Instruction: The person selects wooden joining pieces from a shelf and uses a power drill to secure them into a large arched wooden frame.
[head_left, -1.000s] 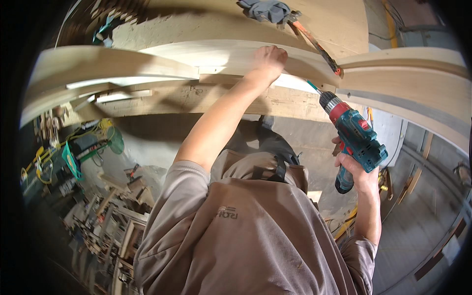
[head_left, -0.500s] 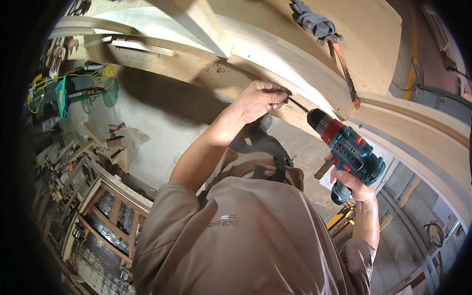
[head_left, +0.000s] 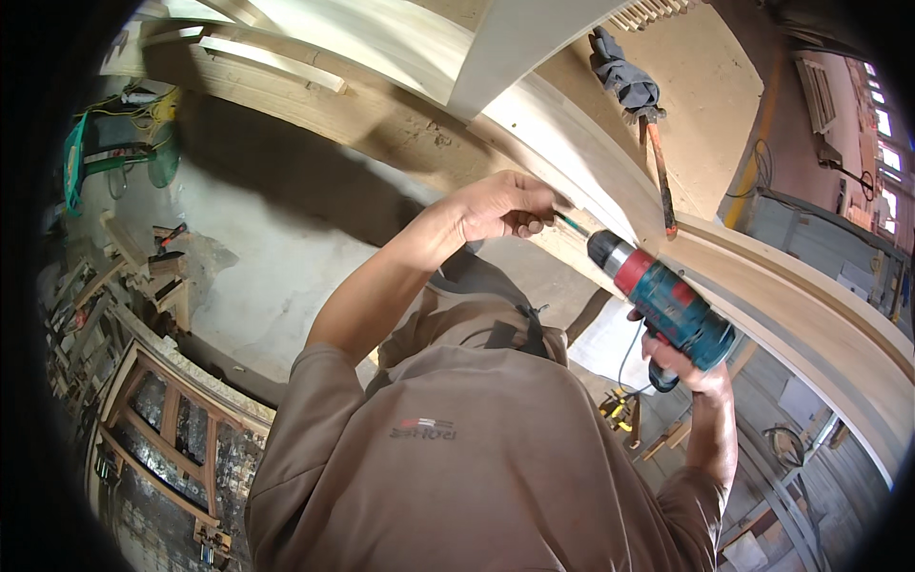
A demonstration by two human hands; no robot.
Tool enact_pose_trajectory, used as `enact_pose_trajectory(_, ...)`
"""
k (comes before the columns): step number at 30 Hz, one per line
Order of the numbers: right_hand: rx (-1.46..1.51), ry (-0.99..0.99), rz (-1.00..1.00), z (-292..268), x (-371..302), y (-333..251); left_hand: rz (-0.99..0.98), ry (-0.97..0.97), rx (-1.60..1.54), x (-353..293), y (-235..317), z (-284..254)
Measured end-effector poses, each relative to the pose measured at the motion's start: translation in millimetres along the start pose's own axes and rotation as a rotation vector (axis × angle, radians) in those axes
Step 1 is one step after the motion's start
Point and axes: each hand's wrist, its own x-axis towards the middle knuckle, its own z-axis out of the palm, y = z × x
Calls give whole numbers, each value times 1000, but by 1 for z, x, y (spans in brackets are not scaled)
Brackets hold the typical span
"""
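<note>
My right hand point(head_left: 684, 366) grips a teal and red cordless drill point(head_left: 672, 305) by its handle, with the black chuck pointing up and left. From the chuck a slim bit point(head_left: 570, 223) reaches to the fingertips of my left hand point(head_left: 507, 204). Those fingers are pinched together at the bit's tip; whatever small thing lies between them is too hidden to name. Both hands are at the near edge of a pale wooden board point(head_left: 572, 143), part of a long wooden assembly. A wooden post point(head_left: 505, 57) rises from it, left of the drill.
Beyond the board lies a hammer point(head_left: 660, 172) with an orange handle, a grey glove point(head_left: 624, 78) by its head. A thin wood strip point(head_left: 276, 65) rests on the assembly at left. A panelled wooden frame point(head_left: 172, 429) and scrap wood stand at lower left.
My view has shifted, with the post now further right. The drill has swung slightly down and left, and its chuck is nearer my left fingers, which stay pinched.
</note>
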Motion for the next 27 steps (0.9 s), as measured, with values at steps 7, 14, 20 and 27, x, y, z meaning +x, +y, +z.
enact_pose_trajectory(7, 46, 126, -157, 2, 35, -73, 783, 269, 2068, 29, 0, 1)
enact_pose_trajectory(14, -121, 37, -152, 13, 88, -120, 564, 326, 2375, 79, 33, -12)
enact_pose_trajectory(20, -317, -66, -78, 13, 119, -140, 643, 189, 2231, 79, 30, -27)
enact_pose_trajectory(27, -407, -86, 40, 22, 137, -160, 734, 453, 2114, 113, -6, -47)
